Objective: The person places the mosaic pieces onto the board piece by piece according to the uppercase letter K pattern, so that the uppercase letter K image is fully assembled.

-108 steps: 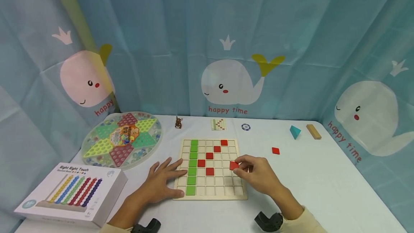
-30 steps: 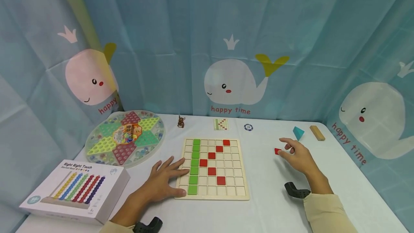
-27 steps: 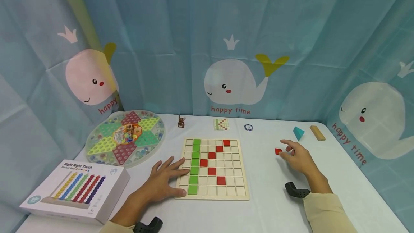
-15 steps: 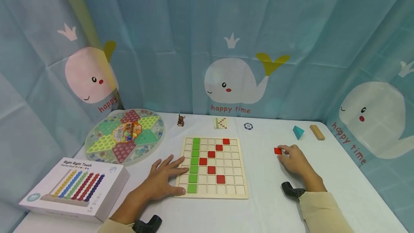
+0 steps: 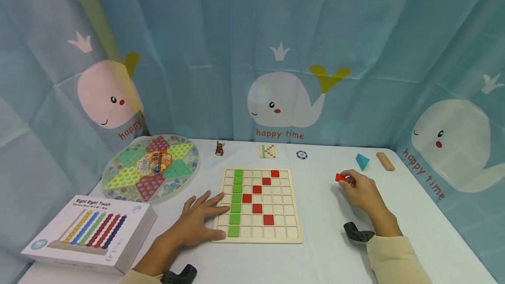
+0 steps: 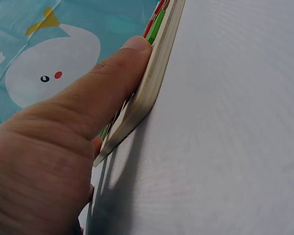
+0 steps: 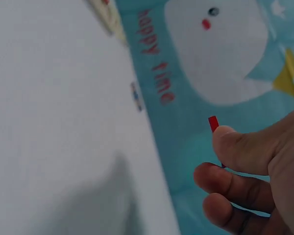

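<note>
My right hand (image 5: 360, 188) pinches a red square tile (image 5: 340, 177) between thumb and fingers, just above the table to the right of the board. In the right wrist view the red tile (image 7: 213, 123) pokes out past the thumb tip, edge-on. My left hand (image 5: 199, 221) rests with spread fingers on the left edge of the wooden grid board (image 5: 276, 240). The left wrist view has the thumb (image 6: 112, 73) lying on the board's rim. One column of the board is filled with green tiles (image 5: 235, 208); several red tiles (image 5: 257, 208) sit in other cells, forming slanting lines.
Behind the board lie a small pattern card (image 5: 268, 151), a poker chip (image 5: 301, 155) and a brown figurine (image 5: 219, 148). A teal pyramid (image 5: 362, 161) and a wooden block (image 5: 385, 161) are at the back right. On the left are a round game board (image 5: 173, 193) and a white box (image 5: 134, 240).
A red tile my right hand held over the board now sits in a lower cell. That hand moved right and lifted the loose red tile off the table. The left hand stayed on the board.
</note>
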A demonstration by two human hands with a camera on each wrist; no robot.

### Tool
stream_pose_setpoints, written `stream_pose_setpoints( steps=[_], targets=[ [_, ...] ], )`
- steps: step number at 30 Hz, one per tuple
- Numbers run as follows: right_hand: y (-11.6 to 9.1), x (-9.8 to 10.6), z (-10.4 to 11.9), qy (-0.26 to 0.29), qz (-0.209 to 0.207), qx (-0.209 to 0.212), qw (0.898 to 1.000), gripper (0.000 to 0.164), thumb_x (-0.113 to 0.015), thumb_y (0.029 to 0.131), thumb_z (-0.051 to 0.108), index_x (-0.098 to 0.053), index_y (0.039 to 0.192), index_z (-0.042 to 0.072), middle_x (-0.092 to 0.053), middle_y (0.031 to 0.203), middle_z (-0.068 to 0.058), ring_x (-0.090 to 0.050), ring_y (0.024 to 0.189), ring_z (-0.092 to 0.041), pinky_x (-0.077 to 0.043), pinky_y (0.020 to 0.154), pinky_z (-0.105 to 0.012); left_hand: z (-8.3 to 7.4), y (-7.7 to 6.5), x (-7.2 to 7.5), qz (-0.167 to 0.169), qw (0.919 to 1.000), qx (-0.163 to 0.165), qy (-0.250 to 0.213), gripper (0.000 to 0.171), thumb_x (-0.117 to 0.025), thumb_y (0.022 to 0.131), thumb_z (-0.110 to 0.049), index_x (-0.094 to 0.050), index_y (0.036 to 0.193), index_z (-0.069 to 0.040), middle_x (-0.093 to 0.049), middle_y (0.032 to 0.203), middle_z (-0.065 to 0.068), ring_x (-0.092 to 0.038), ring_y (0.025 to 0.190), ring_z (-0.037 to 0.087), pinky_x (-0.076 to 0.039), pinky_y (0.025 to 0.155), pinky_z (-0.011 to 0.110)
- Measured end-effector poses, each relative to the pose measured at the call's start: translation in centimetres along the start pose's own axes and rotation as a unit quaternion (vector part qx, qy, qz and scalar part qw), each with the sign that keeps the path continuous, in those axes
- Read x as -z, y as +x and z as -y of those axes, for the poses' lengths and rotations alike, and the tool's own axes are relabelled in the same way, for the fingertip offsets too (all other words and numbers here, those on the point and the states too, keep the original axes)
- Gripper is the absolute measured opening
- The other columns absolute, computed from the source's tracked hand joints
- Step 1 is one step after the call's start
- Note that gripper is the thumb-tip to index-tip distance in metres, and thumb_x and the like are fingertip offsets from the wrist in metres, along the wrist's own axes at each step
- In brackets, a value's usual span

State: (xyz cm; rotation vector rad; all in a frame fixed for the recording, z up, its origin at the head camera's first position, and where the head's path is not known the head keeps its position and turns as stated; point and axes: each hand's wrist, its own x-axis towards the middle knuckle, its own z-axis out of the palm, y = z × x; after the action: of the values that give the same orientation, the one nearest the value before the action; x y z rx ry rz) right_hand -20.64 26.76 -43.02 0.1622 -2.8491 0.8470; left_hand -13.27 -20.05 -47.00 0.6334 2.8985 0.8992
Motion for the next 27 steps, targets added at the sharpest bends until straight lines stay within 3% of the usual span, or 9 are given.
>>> stream_pose_setpoints(
  steps=[9, 17, 22, 27],
  targets=[
    [-1.3, 2.7, 4.4, 0.014, -0.067, 0.087, 0.994, 0.025, -0.07, 0.088, 0.008, -0.066, 0.111, 0.001, -0.066, 0.083, -0.006, -0.055, 0.071, -0.021, -0.042, 0.053, -0.03, 0.5, 0.0, -0.1, -0.009, 0.9998, -0.015, -0.006, 0.074, -0.075, 0.067, -0.065, -0.067, 0.127, -0.023, -0.041, 0.149, 0.004, -0.02, 0.14, 0.041, -0.003, 0.104, 0.065],
    [-3.5, 3.2, 7.4, 0.052, -0.095, 0.154, 0.982, 0.025, -0.076, 0.082, 0.004, -0.069, 0.106, 0.003, -0.064, 0.08, 0.004, -0.052, 0.068, -0.013, -0.044, 0.059, -0.024, 0.2, 0.0, -0.5, -0.007, 0.9999, -0.011, -0.007, 0.072, -0.075, 0.066, -0.064, -0.067, 0.126, -0.024, -0.04, 0.149, 0.002, -0.02, 0.141, 0.039, -0.002, 0.105, 0.063],
    [-4.8, 2.4, 9.3, 0.086, -0.083, 0.202, 0.972, 0.027, -0.078, 0.077, -0.001, -0.07, 0.103, 0.004, -0.062, 0.078, 0.01, -0.052, 0.067, -0.009, -0.045, 0.059, -0.024, 0.0, 0.0, -0.3, -0.008, 0.9999, -0.008, -0.007, 0.072, -0.076, 0.066, -0.063, -0.067, 0.126, -0.024, -0.041, 0.149, 0.002, -0.019, 0.141, 0.039, -0.002, 0.106, 0.063],
    [-5.6, 1.2, 10.5, 0.101, -0.051, 0.213, 0.97, 0.027, -0.078, 0.078, 0.0, -0.069, 0.102, 0.006, -0.061, 0.078, 0.013, -0.055, 0.068, -0.007, -0.047, 0.059, -0.026, 0.1, -0.1, -0.2, -0.004, 0.9999, -0.006, -0.008, 0.073, -0.075, 0.066, -0.064, -0.067, 0.126, -0.023, -0.041, 0.149, 0.002, -0.019, 0.141, 0.039, -0.002, 0.106, 0.063]
  ],
)
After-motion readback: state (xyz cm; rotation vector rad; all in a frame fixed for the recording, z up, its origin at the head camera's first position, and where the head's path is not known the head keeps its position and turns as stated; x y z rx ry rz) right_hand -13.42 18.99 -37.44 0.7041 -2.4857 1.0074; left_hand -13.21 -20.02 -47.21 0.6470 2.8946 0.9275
